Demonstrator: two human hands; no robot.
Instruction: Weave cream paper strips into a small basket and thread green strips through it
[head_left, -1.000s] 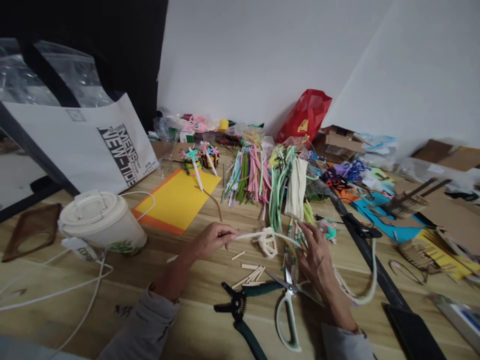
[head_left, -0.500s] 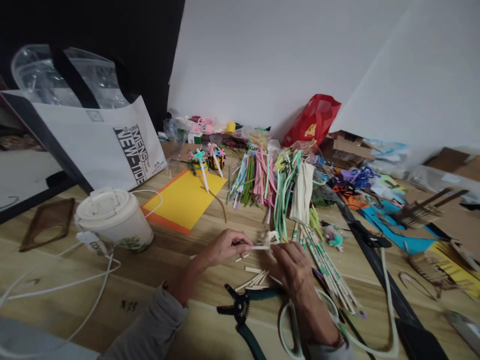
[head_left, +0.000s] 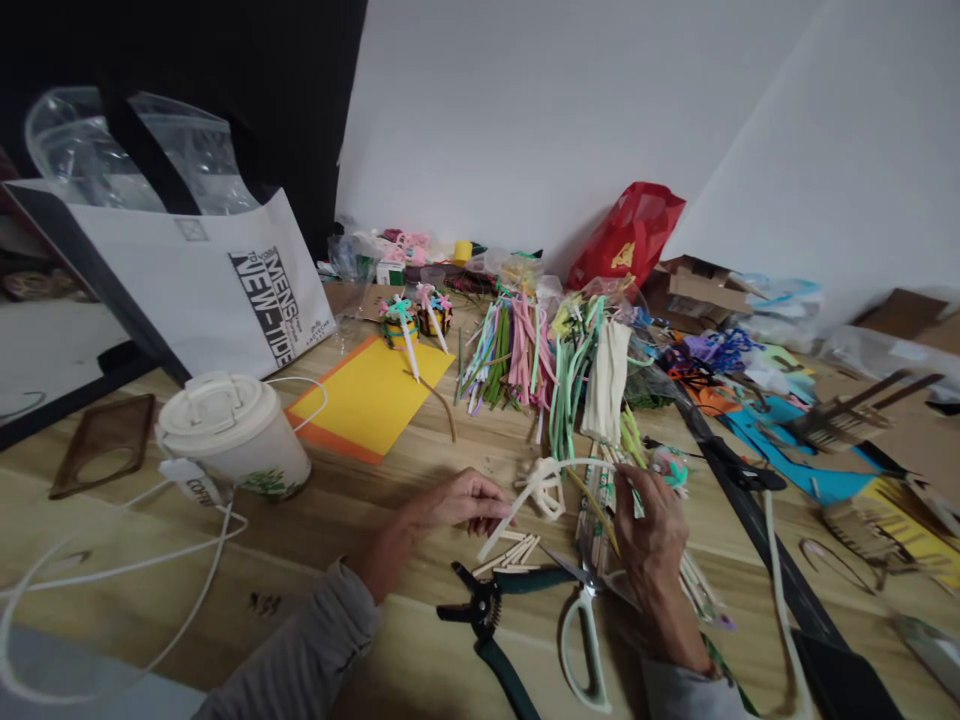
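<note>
A white pipe cleaner arches between my two hands above the table. My left hand is closed on it near its lower left end, thumb and fingers together. My right hand pinches the other end with the fingertips. Just behind the strip lies a looped white piece. Below the hands are short wooden sticks, a pair of green-handled pliers, and white-handled scissors, partly beside my right wrist. Long paper-wrapped sticks run partly under my right hand.
Bundles of coloured pipe cleaners and a white bundle lie ahead. Yellow paper, a lidded cup with a white cable, and a large white bag stand left. A red bag leans against the wall.
My right hand has moved right and slightly up, drawing the pipe cleaner out into a long arch. The left hand has shifted slightly right and down. More of the scissors and looped piece now shows.
</note>
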